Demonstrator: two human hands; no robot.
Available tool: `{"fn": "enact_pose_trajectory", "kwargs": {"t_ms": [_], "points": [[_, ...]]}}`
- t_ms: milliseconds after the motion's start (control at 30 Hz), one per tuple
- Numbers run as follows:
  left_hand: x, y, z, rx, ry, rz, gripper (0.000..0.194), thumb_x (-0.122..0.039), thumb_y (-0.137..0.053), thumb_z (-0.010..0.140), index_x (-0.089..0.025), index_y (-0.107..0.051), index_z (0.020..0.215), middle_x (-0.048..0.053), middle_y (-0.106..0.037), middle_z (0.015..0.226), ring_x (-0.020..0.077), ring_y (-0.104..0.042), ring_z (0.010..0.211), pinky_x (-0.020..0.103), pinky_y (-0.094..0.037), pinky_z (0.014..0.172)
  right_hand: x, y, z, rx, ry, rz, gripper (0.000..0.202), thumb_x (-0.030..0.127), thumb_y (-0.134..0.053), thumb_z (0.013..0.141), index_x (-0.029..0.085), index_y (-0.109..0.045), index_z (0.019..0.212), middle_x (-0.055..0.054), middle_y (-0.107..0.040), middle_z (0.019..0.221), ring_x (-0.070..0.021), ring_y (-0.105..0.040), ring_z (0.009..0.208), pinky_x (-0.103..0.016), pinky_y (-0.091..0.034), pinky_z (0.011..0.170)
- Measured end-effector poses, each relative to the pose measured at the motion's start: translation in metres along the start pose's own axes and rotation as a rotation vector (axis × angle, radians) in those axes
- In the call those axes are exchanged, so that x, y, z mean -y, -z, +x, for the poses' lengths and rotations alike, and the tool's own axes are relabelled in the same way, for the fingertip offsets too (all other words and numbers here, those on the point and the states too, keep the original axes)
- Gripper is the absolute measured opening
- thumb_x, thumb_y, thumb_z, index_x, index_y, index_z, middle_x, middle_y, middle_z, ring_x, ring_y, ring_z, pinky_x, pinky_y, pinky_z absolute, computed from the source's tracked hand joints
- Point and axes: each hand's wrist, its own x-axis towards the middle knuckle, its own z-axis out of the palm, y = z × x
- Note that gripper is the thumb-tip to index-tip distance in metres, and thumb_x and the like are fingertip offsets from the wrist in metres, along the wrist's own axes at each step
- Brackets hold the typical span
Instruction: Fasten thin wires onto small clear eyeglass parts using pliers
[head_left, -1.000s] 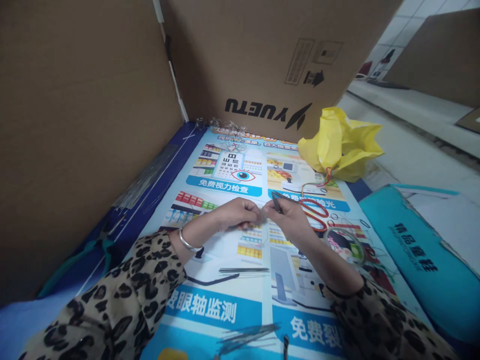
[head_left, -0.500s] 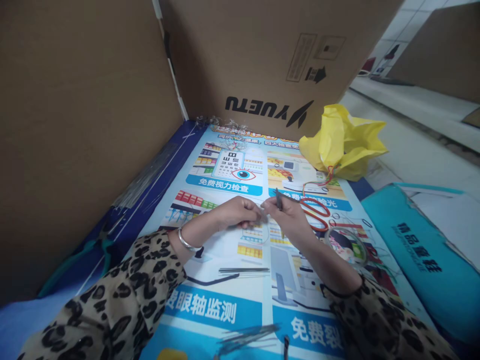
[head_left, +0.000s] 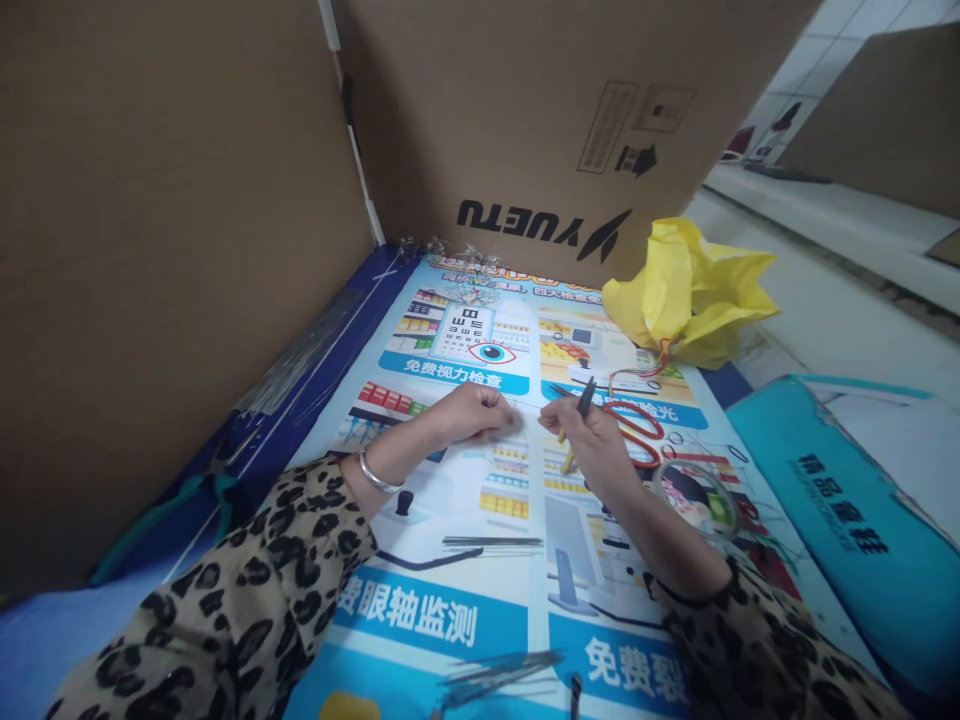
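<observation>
Near the middle of the printed poster sheet [head_left: 450, 625], my left hand [head_left: 476, 413] is closed in a pinch; what its fingertips hold is too fine to make out, perhaps thin wire. Just right of it, my right hand [head_left: 589, 435] is closed around small pliers [head_left: 587, 396], with dark jaws pointing up and yellow handles showing below the fingers. A small gap separates the two hands. Scissors with red-orange handles [head_left: 637, 420] lie just beyond my right hand. Between my forearms lies a thin bundle of straight wires [head_left: 491, 542], and more wires [head_left: 499, 675] lie closer to me.
Cardboard walls [head_left: 525, 130] stand at the left and back. Green-handled pliers [head_left: 180, 500] and long wires [head_left: 292, 350] lie at left, tangled wire pieces [head_left: 465, 260] at the back. To the right are a clear tape roll [head_left: 694, 500], crumpled yellow paper [head_left: 690, 290] and a teal box [head_left: 817, 500].
My hands have drawn apart, the right one shifting slightly rightward. The pliers in it have tilted to the right, and their yellow handles show more. The whole view has shifted slightly.
</observation>
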Motion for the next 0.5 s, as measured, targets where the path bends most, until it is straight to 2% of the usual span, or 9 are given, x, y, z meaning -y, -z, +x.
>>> {"fn": "enact_pose_trajectory", "kwargs": {"t_ms": [100,233,300,400,500], "points": [[0.001,0.000,0.000,-0.012,-0.002,-0.002,0.015,-0.028,-0.056,0.067,-0.013,-0.056,0.063,-0.005,-0.042,0.044,0.0038,-0.033,0.036,0.018,-0.022,0.038,0.001,-0.001,-0.002,-0.016,-0.001,-0.090,0.042,0.055,-0.044,0.079,0.016,-0.059,0.077,-0.002,-0.060,0.075,-0.0133,-0.054,0.070,-0.027,-0.044,0.067],[0.004,0.001,0.001,-0.014,-0.027,0.039,0.017,-0.028,-0.053,0.069,-0.012,-0.059,0.069,-0.005,-0.041,0.043,0.0040,-0.031,0.035,0.018,-0.021,0.037,0.010,0.001,-0.006,0.112,-0.060,-0.331,0.044,0.058,-0.041,0.079,0.017,-0.057,0.075,0.001,-0.055,0.064,-0.0108,-0.047,0.053,-0.024,-0.039,0.052],[0.004,0.002,0.000,-0.019,-0.044,0.066,0.017,-0.027,-0.051,0.070,-0.012,-0.060,0.071,-0.005,-0.042,0.045,0.0037,-0.031,0.035,0.018,-0.021,0.037,0.013,0.003,-0.007,0.125,-0.062,-0.395,0.045,0.058,-0.037,0.080,0.018,-0.057,0.074,0.002,-0.053,0.059,-0.0108,-0.047,0.051,-0.024,-0.037,0.050],[0.005,0.001,0.000,-0.026,-0.067,0.100,0.018,-0.027,-0.050,0.070,-0.012,-0.060,0.072,-0.005,-0.044,0.047,0.0033,-0.032,0.037,0.018,-0.022,0.038,0.016,0.006,-0.008,0.086,0.000,-0.488,0.047,0.056,-0.030,0.084,0.018,-0.056,0.076,0.001,-0.055,0.060,-0.0117,-0.048,0.053,-0.024,-0.036,0.051],[0.006,0.000,0.000,-0.039,-0.096,0.124,0.018,-0.027,-0.049,0.071,-0.013,-0.059,0.071,-0.005,-0.042,0.046,0.0035,-0.031,0.038,0.018,-0.021,0.039,0.018,0.009,-0.007,0.052,0.130,-0.755,0.042,0.052,-0.033,0.085,0.017,-0.055,0.077,-0.002,-0.059,0.068,-0.0146,-0.052,0.063,-0.025,-0.035,0.057]]}}
